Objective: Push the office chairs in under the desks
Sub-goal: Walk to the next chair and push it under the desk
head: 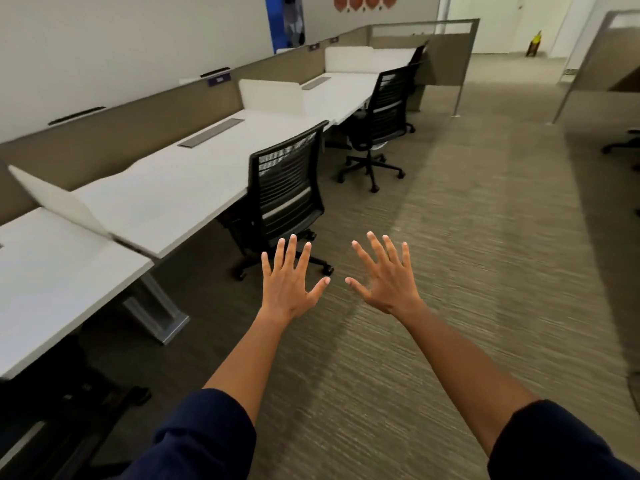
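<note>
A row of white desks (194, 188) runs along the left wall. The nearest black mesh office chair (287, 188) has its seat tucked under a desk, backrest close to the edge. A second black chair (381, 116) stands farther back, pulled out from its desk with its wheeled base on the carpet. A third chair (417, 57) shows at the far end of the row. My left hand (289, 282) and my right hand (386, 278) are stretched out in front of me, fingers spread, holding nothing, short of the nearest chair.
White divider screens (273, 95) separate the desks. A grey desk leg (156, 306) stands near left. Carpeted aisle (485, 237) runs on the right. A cubicle partition (450, 57) closes the far end, another cubicle (595, 64) is at right with a chair base (623, 145).
</note>
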A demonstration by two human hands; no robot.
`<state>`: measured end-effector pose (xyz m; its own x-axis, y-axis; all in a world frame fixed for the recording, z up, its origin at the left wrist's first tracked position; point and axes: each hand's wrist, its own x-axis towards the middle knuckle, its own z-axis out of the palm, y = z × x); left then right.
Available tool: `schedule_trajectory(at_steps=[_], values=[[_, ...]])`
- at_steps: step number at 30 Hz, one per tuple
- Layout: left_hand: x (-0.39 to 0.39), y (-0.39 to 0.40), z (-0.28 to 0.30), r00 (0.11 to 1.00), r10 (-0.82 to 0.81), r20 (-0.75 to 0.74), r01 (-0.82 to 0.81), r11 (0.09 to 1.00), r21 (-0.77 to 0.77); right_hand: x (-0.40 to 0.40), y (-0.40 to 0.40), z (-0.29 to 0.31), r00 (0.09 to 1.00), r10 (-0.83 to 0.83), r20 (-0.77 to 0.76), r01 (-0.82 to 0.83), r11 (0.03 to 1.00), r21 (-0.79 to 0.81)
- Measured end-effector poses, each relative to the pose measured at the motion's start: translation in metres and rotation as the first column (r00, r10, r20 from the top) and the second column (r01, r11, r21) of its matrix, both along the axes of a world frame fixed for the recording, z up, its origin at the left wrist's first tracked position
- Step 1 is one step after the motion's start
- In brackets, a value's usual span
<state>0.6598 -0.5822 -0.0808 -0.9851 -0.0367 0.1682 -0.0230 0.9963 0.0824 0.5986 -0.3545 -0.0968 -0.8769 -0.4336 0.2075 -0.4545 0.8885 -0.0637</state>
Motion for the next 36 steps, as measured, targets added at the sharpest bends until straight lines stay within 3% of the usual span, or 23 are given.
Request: schedule_trajectory(at_steps=[10, 21, 36], values=[[-0.167, 0.036, -0.018, 0.994, -0.111, 0.006, 0.110, 0.994, 0.025, -0.137, 0.038, 0.000, 0.997, -0.077, -0.032, 0.077, 0.997, 0.005], [-0.411, -0.041, 0.018, 0.995, -0.058, -0.079, 0.060, 0.998, 0.021, -0.378, -0.024, 0.036, 0.992, -0.104, -0.071, 0.102, 0.994, -0.031], [-0.567, -0.190, 0.022, 0.962, 0.266, -0.059, -0.267, 0.963, -0.022, -0.629, -0.193, 0.042, 0.974, 0.220, -0.060, -0.222, 0.975, -0.029]])
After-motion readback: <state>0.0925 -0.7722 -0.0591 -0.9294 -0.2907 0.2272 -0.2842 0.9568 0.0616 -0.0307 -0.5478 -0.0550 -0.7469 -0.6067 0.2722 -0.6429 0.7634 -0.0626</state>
